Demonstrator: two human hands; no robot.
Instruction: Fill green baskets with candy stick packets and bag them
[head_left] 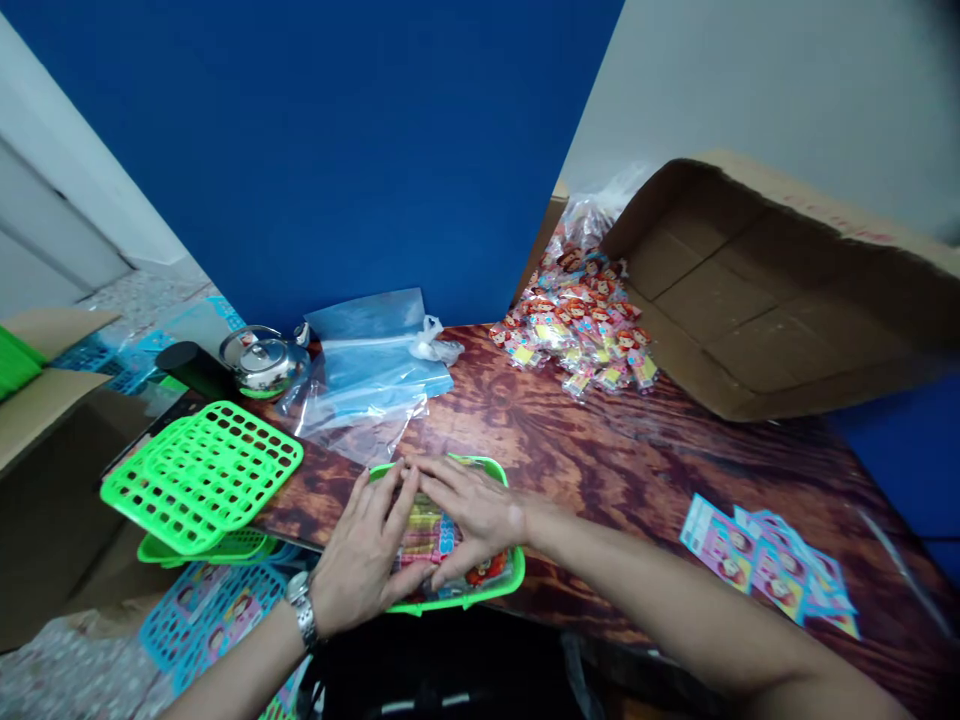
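Green plastic basket (519,572) sits at the near edge of the wood-grain worktop (600,470), wrapped packets (427,530) inside. Left hand (360,560) and right hand (476,508) both spread over the packets, fingertips close together. Relative to basket: perforated green panels (202,470) left, clear plastic bags (375,375) behind, heap of character-print sachets (577,320) behind-right, printed cards (776,570) well right.

Basket (516,578) here, near side of the table (540,430), packets (424,535) inside! Panels (214,465) left, kettle (264,368) behind those, plastic bags (375,375) alongside; sachets (581,315) heaped far back, carton (757,300) to their right, cards (776,565) before it.
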